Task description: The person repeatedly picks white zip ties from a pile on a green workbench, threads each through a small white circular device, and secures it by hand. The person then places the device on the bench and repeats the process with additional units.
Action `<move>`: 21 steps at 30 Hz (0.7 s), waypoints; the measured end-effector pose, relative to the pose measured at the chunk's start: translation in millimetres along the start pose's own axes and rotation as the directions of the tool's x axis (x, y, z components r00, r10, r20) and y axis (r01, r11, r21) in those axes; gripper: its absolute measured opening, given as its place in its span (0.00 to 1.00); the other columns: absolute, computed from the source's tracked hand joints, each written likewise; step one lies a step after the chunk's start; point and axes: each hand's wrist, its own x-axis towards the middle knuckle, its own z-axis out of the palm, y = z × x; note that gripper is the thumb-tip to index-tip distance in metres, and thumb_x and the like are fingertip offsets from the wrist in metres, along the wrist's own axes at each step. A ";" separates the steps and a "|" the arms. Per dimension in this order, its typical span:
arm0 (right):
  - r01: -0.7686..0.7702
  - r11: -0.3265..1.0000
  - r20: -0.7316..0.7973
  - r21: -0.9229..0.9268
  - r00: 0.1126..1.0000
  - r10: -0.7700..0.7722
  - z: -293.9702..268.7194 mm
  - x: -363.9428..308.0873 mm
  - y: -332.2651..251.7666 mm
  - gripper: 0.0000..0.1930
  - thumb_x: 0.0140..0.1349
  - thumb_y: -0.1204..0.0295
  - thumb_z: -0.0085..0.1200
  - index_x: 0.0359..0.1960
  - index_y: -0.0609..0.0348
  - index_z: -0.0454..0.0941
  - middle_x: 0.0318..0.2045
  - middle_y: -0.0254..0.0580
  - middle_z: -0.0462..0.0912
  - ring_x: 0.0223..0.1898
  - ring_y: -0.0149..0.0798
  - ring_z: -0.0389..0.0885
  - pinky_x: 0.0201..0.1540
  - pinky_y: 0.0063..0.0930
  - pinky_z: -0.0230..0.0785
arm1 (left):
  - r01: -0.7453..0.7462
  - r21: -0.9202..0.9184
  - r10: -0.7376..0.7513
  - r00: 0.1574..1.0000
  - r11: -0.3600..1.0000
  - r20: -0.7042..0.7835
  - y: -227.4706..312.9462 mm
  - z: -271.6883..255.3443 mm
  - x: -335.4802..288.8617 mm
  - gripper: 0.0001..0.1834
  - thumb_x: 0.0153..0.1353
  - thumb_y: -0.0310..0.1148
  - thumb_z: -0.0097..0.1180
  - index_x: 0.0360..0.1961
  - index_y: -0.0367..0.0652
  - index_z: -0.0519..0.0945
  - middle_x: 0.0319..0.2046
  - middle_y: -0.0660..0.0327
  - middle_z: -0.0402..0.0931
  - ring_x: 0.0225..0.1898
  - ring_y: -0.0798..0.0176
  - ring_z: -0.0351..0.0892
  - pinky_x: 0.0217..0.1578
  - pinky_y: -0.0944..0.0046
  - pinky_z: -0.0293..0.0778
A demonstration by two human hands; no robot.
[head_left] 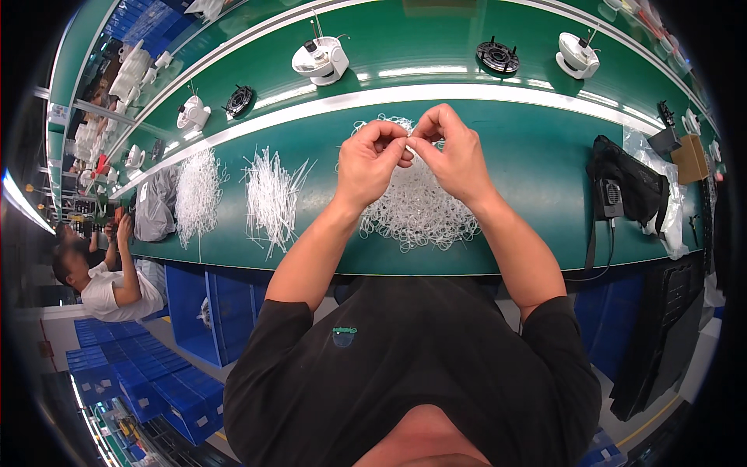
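Pinching now with the left hand point(367, 167), thumb against finger; pinching too with the right hand point(457, 159), meeting the other at the tips on a small white piece point(410, 145). Held up over the far part of a pile of pale loops point(420, 214), out in the middle of the green table point(537, 175). Looks light, probably thin, springy plastic, perhaps slick on the skin; unlikely to shatter, apt to slip or spring back. Best taken near an end, right at the fingertips, with a gentle squeeze. And the long axis, which way? Can't tell: mostly covered by fingers, showing as a mere sliver. See loops curling every which way below, sharing no direction. Compare straight white strips point(272, 201) over to the left, lying mostly near to far, loosely fanned.
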 end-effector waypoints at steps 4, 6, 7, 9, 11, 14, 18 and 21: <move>0.003 0.995 0.099 -0.103 0.995 0.007 -16.2 0.4 7.3 0.12 0.57 0.78 0.61 0.37 0.61 0.68 0.27 0.42 0.80 0.31 0.40 0.82 0.36 0.32 0.74 | -0.054 0.329 -0.003 0.985 0.943 0.172 1.5 -3.3 4.7 0.12 0.59 0.21 0.60 0.44 0.35 0.78 0.34 0.58 0.80 0.32 0.65 0.83 0.33 0.66 0.80; 0.016 0.976 0.148 -0.217 0.989 0.016 -24.8 2.8 9.0 0.13 0.57 0.79 0.60 0.38 0.60 0.67 0.26 0.45 0.80 0.30 0.47 0.83 0.34 0.36 0.73 | -0.281 0.522 0.212 0.959 0.806 0.190 13.5 6.3 8.6 0.14 0.58 0.20 0.61 0.45 0.37 0.78 0.38 0.58 0.80 0.36 0.62 0.83 0.37 0.65 0.80; 0.029 0.969 0.174 -0.246 0.985 0.015 -30.5 4.0 9.1 0.13 0.56 0.79 0.60 0.38 0.61 0.68 0.27 0.46 0.81 0.31 0.50 0.83 0.34 0.39 0.73 | -0.384 0.597 0.319 0.923 0.705 0.216 19.2 11.5 9.9 0.15 0.57 0.19 0.62 0.46 0.37 0.77 0.40 0.57 0.80 0.39 0.61 0.82 0.39 0.64 0.80; 0.063 0.953 0.235 -0.296 0.972 0.009 -40.4 9.9 6.0 0.13 0.55 0.79 0.59 0.39 0.61 0.68 0.28 0.50 0.82 0.34 0.56 0.83 0.35 0.45 0.72 | -0.463 0.626 0.315 0.886 0.627 0.341 21.8 14.9 16.6 0.18 0.54 0.19 0.63 0.47 0.39 0.78 0.42 0.55 0.79 0.39 0.55 0.81 0.38 0.60 0.78; 0.043 0.943 0.279 -0.331 0.959 0.055 -51.5 15.0 1.7 0.14 0.53 0.78 0.59 0.39 0.61 0.68 0.28 0.52 0.83 0.35 0.58 0.83 0.36 0.49 0.72 | -0.524 0.621 0.278 0.847 0.584 0.453 18.0 17.3 25.2 0.14 0.54 0.21 0.63 0.43 0.39 0.80 0.38 0.55 0.79 0.36 0.52 0.81 0.36 0.58 0.77; 0.042 0.922 0.318 -0.384 0.944 0.090 -70.2 19.2 6.5 0.14 0.55 0.78 0.59 0.38 0.58 0.66 0.26 0.48 0.82 0.32 0.55 0.82 0.34 0.45 0.71 | -0.549 0.627 0.255 0.828 0.552 0.500 17.1 29.6 33.9 0.07 0.56 0.25 0.63 0.37 0.40 0.81 0.32 0.55 0.79 0.33 0.48 0.81 0.33 0.54 0.76; 0.071 0.954 0.467 -0.292 0.881 0.077 -94.1 38.1 19.6 0.16 0.57 0.74 0.61 0.44 0.58 0.69 0.27 0.46 0.84 0.31 0.50 0.83 0.34 0.41 0.72 | -0.451 0.639 0.159 0.873 0.623 0.461 16.0 40.2 44.2 0.05 0.58 0.27 0.63 0.35 0.40 0.82 0.29 0.55 0.81 0.29 0.53 0.82 0.29 0.58 0.76; 0.210 0.899 0.148 -0.383 0.975 -0.165 -128.1 71.1 52.0 0.16 0.59 0.70 0.63 0.46 0.59 0.73 0.39 0.48 0.83 0.35 0.46 0.84 0.41 0.37 0.75 | -0.064 0.422 -0.100 0.929 0.905 0.356 5.3 35.9 44.6 0.05 0.62 0.27 0.61 0.35 0.36 0.81 0.29 0.58 0.84 0.29 0.65 0.84 0.26 0.66 0.75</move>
